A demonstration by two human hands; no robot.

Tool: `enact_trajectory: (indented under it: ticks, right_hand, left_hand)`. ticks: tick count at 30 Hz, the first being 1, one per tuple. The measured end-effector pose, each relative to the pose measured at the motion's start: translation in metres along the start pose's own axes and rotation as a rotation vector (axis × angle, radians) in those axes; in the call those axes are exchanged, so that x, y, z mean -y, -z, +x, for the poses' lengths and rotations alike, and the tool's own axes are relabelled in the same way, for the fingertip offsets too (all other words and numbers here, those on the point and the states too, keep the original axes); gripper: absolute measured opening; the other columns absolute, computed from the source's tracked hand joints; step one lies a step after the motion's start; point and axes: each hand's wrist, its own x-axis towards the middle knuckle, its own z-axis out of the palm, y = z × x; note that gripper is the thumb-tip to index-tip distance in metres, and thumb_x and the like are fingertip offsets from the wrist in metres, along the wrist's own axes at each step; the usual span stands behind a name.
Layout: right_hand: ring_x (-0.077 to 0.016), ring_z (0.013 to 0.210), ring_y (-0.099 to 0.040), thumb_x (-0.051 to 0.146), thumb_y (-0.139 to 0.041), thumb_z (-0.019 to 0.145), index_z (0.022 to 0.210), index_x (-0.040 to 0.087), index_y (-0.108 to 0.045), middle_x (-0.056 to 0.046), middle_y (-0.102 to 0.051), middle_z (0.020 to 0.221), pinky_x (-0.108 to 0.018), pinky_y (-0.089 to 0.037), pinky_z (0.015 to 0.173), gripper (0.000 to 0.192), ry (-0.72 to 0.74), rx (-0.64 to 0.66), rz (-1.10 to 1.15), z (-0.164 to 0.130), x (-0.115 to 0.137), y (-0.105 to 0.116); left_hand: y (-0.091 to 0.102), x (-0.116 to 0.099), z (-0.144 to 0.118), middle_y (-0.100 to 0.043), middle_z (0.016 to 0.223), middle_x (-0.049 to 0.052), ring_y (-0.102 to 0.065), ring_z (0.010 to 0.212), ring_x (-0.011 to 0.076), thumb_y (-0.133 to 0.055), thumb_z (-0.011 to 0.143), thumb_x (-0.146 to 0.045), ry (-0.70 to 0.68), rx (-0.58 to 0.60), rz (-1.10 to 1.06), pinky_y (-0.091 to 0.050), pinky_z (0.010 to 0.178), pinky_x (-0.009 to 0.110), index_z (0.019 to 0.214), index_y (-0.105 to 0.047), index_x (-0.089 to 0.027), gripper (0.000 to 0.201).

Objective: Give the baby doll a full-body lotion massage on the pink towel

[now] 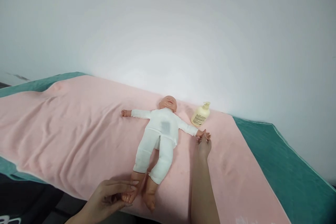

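Observation:
A baby doll in a white top and white trousers lies on its back, arms spread and bare feet toward me. My left hand is closed round the doll's foot on the left side, fingers over the ankle and thumb near the toes. The other foot rests free beside it. On the right, my right hand pinches the doll's hand between thumb and fingers. Just beyond that hand stands a pale yellow pump bottle with dark printed text.
A wrinkled pink blanket lies under the doll, over a green cover that shows at both ends. Behind rises a white wall. Dark objects are below the near left edge.

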Motion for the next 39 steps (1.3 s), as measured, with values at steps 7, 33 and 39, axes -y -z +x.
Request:
enact_trajectory:
  ticks: [7,33,39]
  right_hand:
    - [-0.0105,0.063,-0.059,0.050,-0.070,0.074,0.091,0.017,-0.055,-0.001,-0.062,0.079,-0.020,-0.049,0.053,0.040,0.005,-0.020,0.017,-0.007,0.009,-0.004]
    - [-0.0198,0.104,-0.059,0.025,-0.055,0.090,0.115,0.025,-0.067,-0.009,-0.058,0.113,-0.032,-0.055,0.082,0.028,0.854,0.687,-0.375,-0.073,0.011,-0.028]
    - [-0.0114,0.072,-0.057,0.042,-0.064,0.082,0.120,0.019,-0.059,-0.007,-0.063,0.110,-0.026,-0.050,0.067,0.045,0.443,0.239,-0.265,-0.053,0.025,-0.020]
  left_hand:
    - [0.004,0.001,0.008,-0.072,0.110,0.005,-0.069,0.100,0.0203,-0.070,0.081,-0.018,-0.060,-0.014,0.062,-0.057,0.082,0.024,0.117,-0.065,-0.028,0.038]
    - [-0.004,0.001,0.135,-0.076,0.091,0.006,-0.062,0.048,0.0104,-0.075,0.075,-0.028,0.242,-0.399,-0.197,-0.054,0.059,0.025,0.103,-0.072,-0.017,0.031]
    - [0.016,-0.006,0.091,-0.073,0.104,0.008,-0.072,0.074,0.0179,-0.074,0.078,-0.032,-0.138,-0.174,0.149,-0.054,0.059,0.023,0.104,-0.071,-0.021,0.029]
